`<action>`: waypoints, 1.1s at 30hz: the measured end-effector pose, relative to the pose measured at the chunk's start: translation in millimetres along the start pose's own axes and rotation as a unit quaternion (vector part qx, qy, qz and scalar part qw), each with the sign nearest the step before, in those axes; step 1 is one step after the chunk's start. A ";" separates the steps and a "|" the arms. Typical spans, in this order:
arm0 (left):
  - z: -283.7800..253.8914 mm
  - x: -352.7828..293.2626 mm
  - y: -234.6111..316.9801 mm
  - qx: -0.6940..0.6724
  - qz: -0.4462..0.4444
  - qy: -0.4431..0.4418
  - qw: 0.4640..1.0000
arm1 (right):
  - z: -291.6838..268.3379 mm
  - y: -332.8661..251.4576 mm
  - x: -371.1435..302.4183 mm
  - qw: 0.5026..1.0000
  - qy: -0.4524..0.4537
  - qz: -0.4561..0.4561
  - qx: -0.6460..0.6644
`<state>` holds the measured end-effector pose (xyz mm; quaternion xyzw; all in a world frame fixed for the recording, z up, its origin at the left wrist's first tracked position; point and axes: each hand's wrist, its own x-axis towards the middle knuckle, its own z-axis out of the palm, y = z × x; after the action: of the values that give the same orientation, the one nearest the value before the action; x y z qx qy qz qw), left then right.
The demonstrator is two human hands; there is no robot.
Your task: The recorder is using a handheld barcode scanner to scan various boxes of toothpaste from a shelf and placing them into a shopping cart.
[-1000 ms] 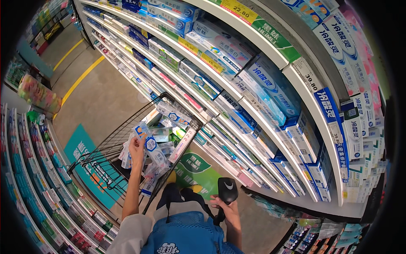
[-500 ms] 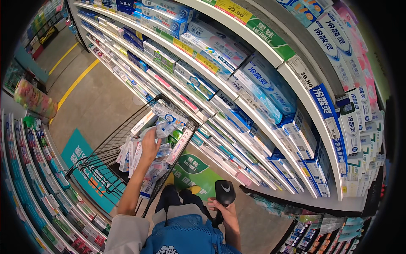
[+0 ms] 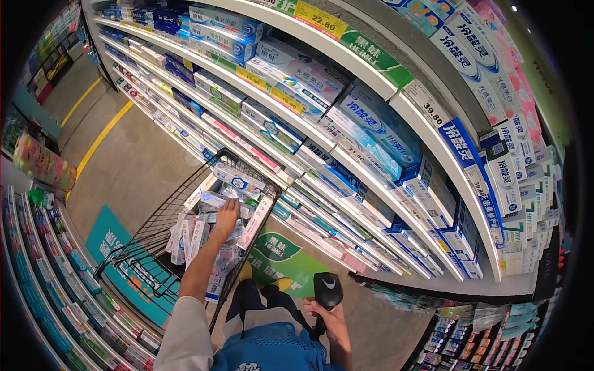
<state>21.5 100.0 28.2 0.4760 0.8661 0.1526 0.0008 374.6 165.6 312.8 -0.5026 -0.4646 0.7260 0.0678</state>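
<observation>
My left hand (image 3: pixel 228 216) reaches down into a black wire shopping cart (image 3: pixel 145 244). Its fingers are closed at the end of a white and blue toothpaste box (image 3: pixel 215 200), over a pile of similar boxes; the fingertips are partly hidden. More white boxes (image 3: pixel 193 234) lie jumbled beside the wrist, some in clear plastic wrap. A longer white and blue box (image 3: pixel 238 179) rests at the cart's far end. Below the cart's right side, my right hand (image 3: pixel 328 316) grips a black handheld barcode scanner (image 3: pixel 328 290) by its handle, the head pointing up.
A tall lit shelf unit (image 3: pixel 371 145) full of toothpaste boxes curves along the right and far side. Another stocked shelf (image 3: pixel 55 290) stands at the left. A green floor sticker (image 3: pixel 278 256) lies beside my feet, and a teal floor mat (image 3: pixel 108 238) is under the cart.
My left hand has moved slightly right and down in the cart, off a clear-wrapped pack and onto a toothpaste box. My right hand keeps the scanner in nearly the same place.
</observation>
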 end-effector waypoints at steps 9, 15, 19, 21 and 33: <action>4.7 -21.1 6.4 -0.041 -0.121 0.061 0.990 | -4.2 5.7 -3.1 1.000 0.001 -0.004 0.001; -36.8 -120.4 37.1 -0.182 -0.214 0.019 0.960 | 11.8 3.2 5.2 1.000 -0.004 -0.010 -0.005; -51.1 -185.0 94.3 -0.217 -0.218 -0.070 0.949 | 14.4 -0.2 6.3 1.000 -0.020 -0.010 -0.008; -52.2 -197.4 116.3 -0.232 -0.222 -0.118 0.940 | 8.8 7.5 13.1 0.997 -0.057 -0.004 -0.050; -24.5 -217.3 89.9 -0.096 -0.193 -0.031 0.976 | 26.0 8.4 22.9 0.988 -0.149 -0.024 -0.043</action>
<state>210.8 -40.7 44.2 0.3020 0.9226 0.2171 0.1023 346.0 158.0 293.0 -0.3802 -0.5120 0.7702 -0.0063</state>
